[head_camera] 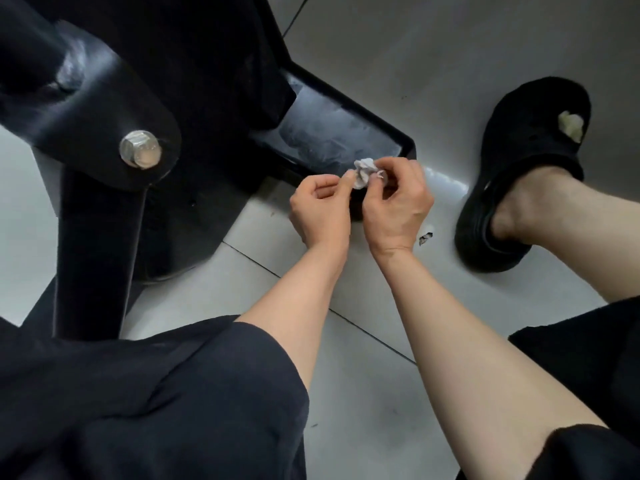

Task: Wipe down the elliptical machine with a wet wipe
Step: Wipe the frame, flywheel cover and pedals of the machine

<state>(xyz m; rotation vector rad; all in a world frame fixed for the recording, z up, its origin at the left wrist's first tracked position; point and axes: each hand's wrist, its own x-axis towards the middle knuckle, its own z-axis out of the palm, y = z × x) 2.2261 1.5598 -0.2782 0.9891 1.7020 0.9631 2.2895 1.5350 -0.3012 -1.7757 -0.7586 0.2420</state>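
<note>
Closest to me, my dark shorts (138, 393) fill the bottom, and both bare forearms reach out over the pale floor (363, 427). My left hand (320, 206) is curled loosely, palm turned up, thumb and first finger pinching the left edge of the wipe (363, 174). My right hand (398, 202) sits just beside it, back toward me, fingers bent in and gripping the wipe's right side. So the wipe is a small crumpled grey-white wad, held between both hands at the fingertips, off the floor.

Just right of my right wrist, a small torn scrap (426, 237) lies on the floor. Further right, my foot sits in a black slipper (512, 188), with a pale lump (571, 128) on its toe.

Directly beyond my fingertips is the machine's black base foot (339, 133), its top smeared with wet streaks. The wipe hovers right at its near edge; touching or not, I cannot tell. Left of my left hand a thick black arm (97, 237) rises toward me, joined to a flat black link by a shiny hex bolt (140, 148). Beyond all that, the dark body of the machine (194, 46) fills the top left, with more grey floor off to the far right.
</note>
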